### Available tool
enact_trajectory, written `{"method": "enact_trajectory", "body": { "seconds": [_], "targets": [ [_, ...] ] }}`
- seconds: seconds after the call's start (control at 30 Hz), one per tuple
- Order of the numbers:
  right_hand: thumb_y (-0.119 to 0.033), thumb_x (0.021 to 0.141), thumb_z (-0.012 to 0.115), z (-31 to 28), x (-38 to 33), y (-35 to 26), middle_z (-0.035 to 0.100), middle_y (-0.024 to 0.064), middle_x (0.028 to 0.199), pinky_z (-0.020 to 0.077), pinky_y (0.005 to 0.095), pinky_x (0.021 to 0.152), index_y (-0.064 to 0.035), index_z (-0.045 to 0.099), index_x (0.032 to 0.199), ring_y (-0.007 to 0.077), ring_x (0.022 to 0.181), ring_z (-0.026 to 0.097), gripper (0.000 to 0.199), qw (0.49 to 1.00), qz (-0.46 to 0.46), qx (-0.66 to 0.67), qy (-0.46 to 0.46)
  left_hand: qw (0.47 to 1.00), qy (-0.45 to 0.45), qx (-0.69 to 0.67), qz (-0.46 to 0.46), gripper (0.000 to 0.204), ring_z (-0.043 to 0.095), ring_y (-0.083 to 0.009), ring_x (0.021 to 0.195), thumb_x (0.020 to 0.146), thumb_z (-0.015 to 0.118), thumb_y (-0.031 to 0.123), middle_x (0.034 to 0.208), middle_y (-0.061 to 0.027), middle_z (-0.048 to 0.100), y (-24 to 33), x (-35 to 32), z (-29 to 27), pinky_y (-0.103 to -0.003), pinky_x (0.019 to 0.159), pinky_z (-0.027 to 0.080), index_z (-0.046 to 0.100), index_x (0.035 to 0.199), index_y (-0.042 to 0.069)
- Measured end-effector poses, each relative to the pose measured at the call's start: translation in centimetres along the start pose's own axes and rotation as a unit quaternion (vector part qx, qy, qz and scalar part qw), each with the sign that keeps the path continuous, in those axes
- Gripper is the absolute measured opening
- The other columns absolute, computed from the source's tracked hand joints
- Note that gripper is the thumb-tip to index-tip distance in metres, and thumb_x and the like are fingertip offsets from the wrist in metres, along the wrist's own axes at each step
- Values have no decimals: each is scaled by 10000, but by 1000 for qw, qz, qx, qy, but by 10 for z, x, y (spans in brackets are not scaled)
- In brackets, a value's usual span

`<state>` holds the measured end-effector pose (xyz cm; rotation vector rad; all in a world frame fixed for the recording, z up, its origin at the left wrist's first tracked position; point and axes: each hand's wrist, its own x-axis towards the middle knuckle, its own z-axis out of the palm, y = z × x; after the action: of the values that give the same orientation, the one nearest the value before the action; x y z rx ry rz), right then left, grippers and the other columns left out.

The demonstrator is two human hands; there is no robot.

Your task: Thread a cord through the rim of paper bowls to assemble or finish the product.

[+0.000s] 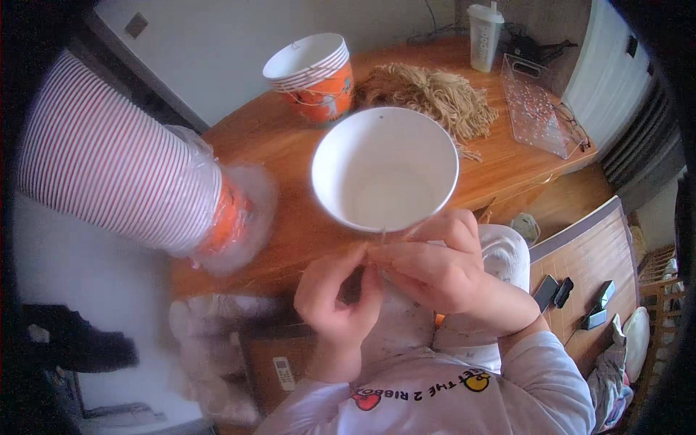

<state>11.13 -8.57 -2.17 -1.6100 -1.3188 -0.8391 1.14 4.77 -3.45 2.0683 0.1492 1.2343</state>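
Note:
A white paper bucket (384, 167) with an empty inside is tipped toward me over the edge of the wooden table (290, 225). My right hand (442, 264) grips its near rim and outer side from below. My left hand (337, 293) pinches with finger and thumb at a thin string or wire right at the bucket's near rim, touching the right hand's fingers. What exactly the fingertips pinch is too small to tell.
A long stack of nested white-and-orange buckets (123, 174) in plastic wrap lies on the left. A short upright stack (312, 72) stands at the back, beside a pile of tan cord (435, 94). A plastic cup (484, 36) and a clear box (536, 109) sit far right.

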Motion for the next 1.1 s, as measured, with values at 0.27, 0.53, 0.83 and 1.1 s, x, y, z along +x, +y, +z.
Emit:
{"method": "enact_trajectory", "body": {
  "seconds": [0.27, 0.53, 0.83, 1.1],
  "targets": [
    [-195, 711, 678, -2, 2, -1, 709, -16, 1020, 432, 318, 781, -120, 624, 958, 152, 898, 608, 264, 1000, -9, -5, -9, 997, 19, 15, 71, 174, 667, -276, 706, 690, 725, -26, 792, -109, 691, -7, -1, 2, -351, 653, 513, 697, 852, 31],
    [-189, 723, 684, 7, -5, 7, 709, -11, 1021, 444, 326, 792, -120, 583, 934, 160, 884, 603, 244, 998, -53, -21, 29, 995, -4, -88, -51, 139, 659, -222, 699, 717, 718, -37, 778, -108, 690, -8, -7, 3, -316, 656, 504, 695, 848, 5],
    [-193, 731, 696, 8, -7, 7, 708, -11, 1046, 440, 328, 813, -133, 571, 933, 157, 910, 602, 245, 998, -47, -33, 36, 983, -11, -139, -116, 116, 643, -192, 702, 746, 700, -64, 806, -115, 690, -8, -11, 3, -294, 659, 494, 683, 856, -32],
    [-191, 734, 699, 7, -6, 4, 707, -16, 1045, 439, 321, 805, -139, 582, 930, 148, 901, 603, 234, 998, -37, -38, 33, 996, -3, -73, -56, 141, 653, -240, 729, 711, 714, -55, 805, -117, 687, -9, -11, 4, -322, 676, 501, 689, 839, -4]
  ]
}}
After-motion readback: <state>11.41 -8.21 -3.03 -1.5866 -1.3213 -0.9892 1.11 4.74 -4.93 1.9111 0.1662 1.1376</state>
